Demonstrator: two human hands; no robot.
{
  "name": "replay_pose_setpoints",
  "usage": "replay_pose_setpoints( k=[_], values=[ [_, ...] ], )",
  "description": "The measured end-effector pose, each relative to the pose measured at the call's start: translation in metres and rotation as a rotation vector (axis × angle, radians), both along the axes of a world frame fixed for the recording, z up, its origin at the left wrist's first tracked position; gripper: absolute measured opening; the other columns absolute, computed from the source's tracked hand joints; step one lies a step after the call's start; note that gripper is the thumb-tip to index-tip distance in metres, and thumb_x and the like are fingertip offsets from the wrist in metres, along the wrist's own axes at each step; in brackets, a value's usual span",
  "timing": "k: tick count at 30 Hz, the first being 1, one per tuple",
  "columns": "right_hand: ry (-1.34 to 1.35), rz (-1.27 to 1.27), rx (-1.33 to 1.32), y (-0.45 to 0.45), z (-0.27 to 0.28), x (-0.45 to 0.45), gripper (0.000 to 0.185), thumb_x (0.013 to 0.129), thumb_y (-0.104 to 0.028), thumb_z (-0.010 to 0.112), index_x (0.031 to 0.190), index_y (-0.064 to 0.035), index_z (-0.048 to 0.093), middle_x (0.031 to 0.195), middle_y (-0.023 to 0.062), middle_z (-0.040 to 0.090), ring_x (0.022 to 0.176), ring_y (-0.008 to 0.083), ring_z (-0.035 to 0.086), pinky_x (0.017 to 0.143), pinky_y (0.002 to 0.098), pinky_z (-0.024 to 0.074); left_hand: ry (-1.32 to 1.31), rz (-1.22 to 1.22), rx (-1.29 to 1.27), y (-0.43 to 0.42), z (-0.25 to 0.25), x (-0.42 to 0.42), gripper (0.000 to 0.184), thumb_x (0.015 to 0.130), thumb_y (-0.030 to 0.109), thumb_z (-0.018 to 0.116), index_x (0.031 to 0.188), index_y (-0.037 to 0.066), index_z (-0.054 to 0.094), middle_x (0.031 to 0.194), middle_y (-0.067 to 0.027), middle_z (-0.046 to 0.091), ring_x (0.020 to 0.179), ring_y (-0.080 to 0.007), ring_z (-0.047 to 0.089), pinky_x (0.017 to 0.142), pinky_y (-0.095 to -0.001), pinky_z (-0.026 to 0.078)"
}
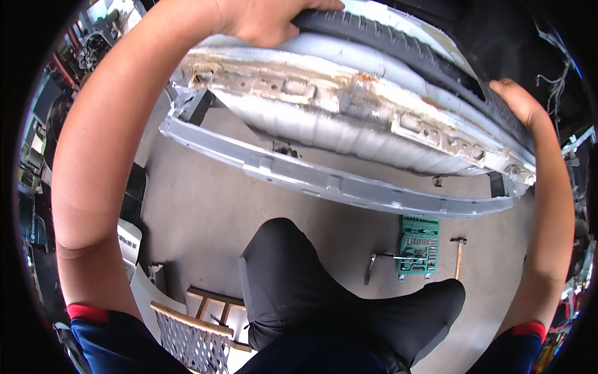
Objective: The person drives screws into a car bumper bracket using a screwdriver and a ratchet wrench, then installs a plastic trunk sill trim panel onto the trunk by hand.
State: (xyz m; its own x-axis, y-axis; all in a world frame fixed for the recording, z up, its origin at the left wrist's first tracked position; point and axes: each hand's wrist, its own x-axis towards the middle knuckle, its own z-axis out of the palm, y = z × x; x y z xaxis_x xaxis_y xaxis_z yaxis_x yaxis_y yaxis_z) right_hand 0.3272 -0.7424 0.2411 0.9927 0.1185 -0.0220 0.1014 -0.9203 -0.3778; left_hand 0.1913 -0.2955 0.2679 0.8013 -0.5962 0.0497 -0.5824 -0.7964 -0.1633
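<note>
Both arms reach up to the rear of a car body. A black ribbed trim strip (374, 34) runs along the upper edge of the stained, rusty panel (349, 93). My left hand (268, 19) is closed on the strip's left end at the top of the view, its fingertips partly hidden. My right hand (516, 103) grips the same strip near its right end, fingers mostly hidden behind it. Below the panel, a grey metal bumper beam (333, 186) spans the car's width, apart from both hands.
On the floor lie a green socket case (418, 249), a metal tool (372, 268) and a wooden-handled hammer (460, 258). A wooden chair with a woven seat (196, 330) stands at lower left, beside a white panel (152, 293). Loose wires (554, 81) hang at upper right.
</note>
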Motion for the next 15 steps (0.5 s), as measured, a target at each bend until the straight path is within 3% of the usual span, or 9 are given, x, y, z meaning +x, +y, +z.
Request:
replay_pose_setpoints(
  k=[3, 5, 6, 9, 13, 15],
  values=[
    [0.070, 0.029, 0.010, -0.002, 0.003, 0.006, 0.052, 0.094, -0.040, 0.058, 0.110, 0.0088, 0.070, 0.094, 0.0131, 0.074, 0.078, 0.0173, 0.068, 0.078, 0.0317, 0.0540, 0.056, 0.023, 0.025, 0.006, 0.010, 0.011, 0.065, 0.081, 0.012, 0.065, 0.144, 0.006, 0.056, 0.114, -0.0280, 0.070, 0.110, -0.0438, 0.067, 0.095, -0.0467, 0.053],
    [0.098, 0.013, -0.005, 0.008, 0.007, -0.002, 0.050, 0.093, -0.038, 0.059, 0.106, 0.0080, 0.073, 0.091, 0.0114, 0.075, 0.078, 0.0167, 0.068, 0.078, 0.0311, 0.0534, -0.134, -0.154, -0.075, 0.014, -0.006, 0.027, 0.066, 0.075, -0.002, 0.066, 0.141, 0.003, 0.061, 0.112, -0.0285, 0.071, 0.106, -0.0417, 0.070, 0.099, -0.0445, 0.054],
    [0.114, -0.014, -0.040, 0.010, 0.010, -0.003, 0.052, 0.093, -0.039, 0.058, 0.106, 0.0088, 0.073, 0.098, 0.0145, 0.074, 0.083, 0.0188, 0.069, 0.083, 0.0320, 0.0530, -0.144, -0.132, -0.033, 0.020, -0.009, 0.041, 0.071, 0.073, -0.003, 0.069, 0.143, 0.008, 0.061, 0.111, -0.0270, 0.072, 0.104, -0.0417, 0.070, 0.098, -0.0436, 0.055],
    [0.069, 0.007, -0.137, 0.007, 0.010, 0.002, 0.057, 0.092, -0.042, 0.057, 0.109, 0.0097, 0.072, 0.115, 0.0201, 0.070, 0.096, 0.0240, 0.069, 0.093, 0.0335, 0.0503, -0.141, -0.100, -0.011, 0.019, -0.004, 0.039, 0.073, 0.071, -0.003, 0.069, 0.143, 0.008, 0.061, 0.109, -0.0267, 0.072, 0.101, -0.0421, 0.071, 0.097, -0.0436, 0.056],
    [0.089, -0.013, -0.121, 0.014, 0.013, -0.005, 0.058, 0.092, -0.044, 0.056, 0.108, 0.0100, 0.072, 0.110, 0.0192, 0.071, 0.093, 0.0236, 0.069, 0.092, 0.0330, 0.0505, -0.171, -0.111, -0.004, 0.018, -0.003, 0.033, 0.073, 0.069, -0.002, 0.070, 0.141, 0.006, 0.062, 0.109, -0.0274, 0.072, 0.100, -0.0425, 0.070, 0.094, -0.0449, 0.056],
    [0.068, -0.040, -0.057, 0.000, 0.006, 0.005, 0.054, 0.094, -0.043, 0.059, 0.103, 0.0093, 0.072, 0.097, 0.0152, 0.072, 0.082, 0.0187, 0.066, 0.083, 0.0313, 0.0514, -0.148, -0.173, -0.032, 0.020, -0.005, 0.041, 0.074, 0.068, -0.003, 0.070, 0.141, 0.005, 0.062, 0.107, -0.0270, 0.072, 0.098, -0.0420, 0.071, 0.092, -0.0449, 0.056]
  ],
)
